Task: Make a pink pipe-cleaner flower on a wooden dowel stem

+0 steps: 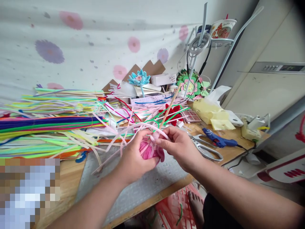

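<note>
My left hand (pixel 137 159) is closed round a pink pipe-cleaner flower (pixel 148 150), its fingers curled about the petals. From the flower a wooden stick (pixel 169 108) rises up and away to the right. My right hand (pixel 177 144) pinches a pale pink pipe cleaner (pixel 152 126) at the flower's base, thumb pressed against forefinger. That pipe cleaner arcs over to the left between the hands. Both hands hover above a grey cutting mat (pixel 114 197). The flower's far side is partly hidden by fingers.
Bundles of coloured pipe cleaners (pixel 47 124) cover the left of the table. Scissors (pixel 207 149) and a blue glue gun (pixel 220 138) lie to the right, by a power strip (pixel 251 130). A blue flower (pixel 139 78) and a red flower (pixel 173 114) are behind.
</note>
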Tool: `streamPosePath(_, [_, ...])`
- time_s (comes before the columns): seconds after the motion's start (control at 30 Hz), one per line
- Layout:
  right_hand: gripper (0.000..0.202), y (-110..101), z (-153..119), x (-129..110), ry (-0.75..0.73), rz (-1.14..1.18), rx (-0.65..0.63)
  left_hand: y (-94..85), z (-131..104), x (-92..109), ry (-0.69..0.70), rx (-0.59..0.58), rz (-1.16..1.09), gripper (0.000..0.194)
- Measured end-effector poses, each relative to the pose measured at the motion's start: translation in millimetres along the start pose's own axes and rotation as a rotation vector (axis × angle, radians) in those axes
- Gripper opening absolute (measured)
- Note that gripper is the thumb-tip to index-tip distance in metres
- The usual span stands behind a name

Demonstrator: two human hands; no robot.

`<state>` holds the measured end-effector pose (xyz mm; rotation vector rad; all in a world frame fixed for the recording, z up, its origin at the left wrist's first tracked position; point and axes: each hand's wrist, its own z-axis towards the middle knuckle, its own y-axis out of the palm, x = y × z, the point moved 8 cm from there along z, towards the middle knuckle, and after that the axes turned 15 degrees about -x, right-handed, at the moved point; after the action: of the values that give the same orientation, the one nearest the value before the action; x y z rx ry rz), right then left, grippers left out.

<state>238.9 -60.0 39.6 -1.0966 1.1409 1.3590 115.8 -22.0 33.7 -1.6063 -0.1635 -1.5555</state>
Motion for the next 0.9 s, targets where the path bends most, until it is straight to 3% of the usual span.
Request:
streamPosePath(0.17, [0.026,3.2,1.2,11.2,0.073,-0.013,0.071,-4.1,-4.4,8.1,0.083,0.106,0.307,0.051])
streamPosePath(0.3, [0.019,2.2,3.3,11.2,0.082,-0.139,0.091,-5.7,-4.8,8.8,0.104,0.140,0.413,0.050])
streamPosePath(0.67, [0.018,0.8,-1.9,-9.0,-0.038,-0.572,0.137,-5.0,-4.2,19.3,0.132,0.110,0.382,0.043])
streamPosePath(0.9, [0.018,-1.7,3.2,0.6,0.021,-0.373,0.103,-1.8,-1.8,6.9,0.068,0.036,0.174,0.045])
